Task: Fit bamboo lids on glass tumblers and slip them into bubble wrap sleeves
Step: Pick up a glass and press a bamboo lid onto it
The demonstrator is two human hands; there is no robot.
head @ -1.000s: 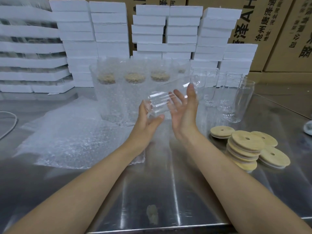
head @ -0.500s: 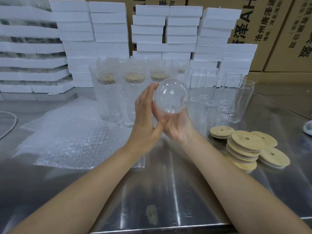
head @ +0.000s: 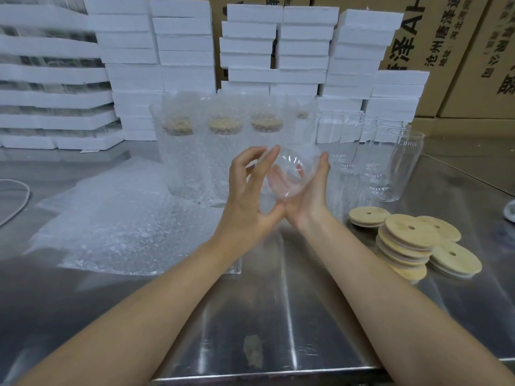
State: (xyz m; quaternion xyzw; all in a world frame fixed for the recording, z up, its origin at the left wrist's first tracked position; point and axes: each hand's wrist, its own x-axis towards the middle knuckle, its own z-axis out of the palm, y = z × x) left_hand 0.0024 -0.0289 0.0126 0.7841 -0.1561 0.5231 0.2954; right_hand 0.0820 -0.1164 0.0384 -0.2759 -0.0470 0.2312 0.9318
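A clear glass tumbler (head: 291, 174) is held above the steel table (head: 278, 316), its round end turned towards me. My right hand (head: 309, 196) cups it from below and the right, thumb up along its side. My left hand (head: 245, 199) is at its left with fingers spread, the index tip touching the glass. Bamboo lids (head: 407, 240) lie stacked and scattered at the right. Flat bubble wrap sleeves (head: 117, 218) are piled at the left.
Several lidded tumblers in bubble wrap (head: 225, 151) stand behind my hands, with several bare tumblers (head: 395, 168) to their right. White foam boxes (head: 184, 51) and cardboard cartons (head: 446, 37) fill the back. A cable (head: 16, 201) curves at the left edge.
The tumbler turned from lying sideways to end-on, then sank slightly into my right palm. My left hand's fingers have opened away from the glass.
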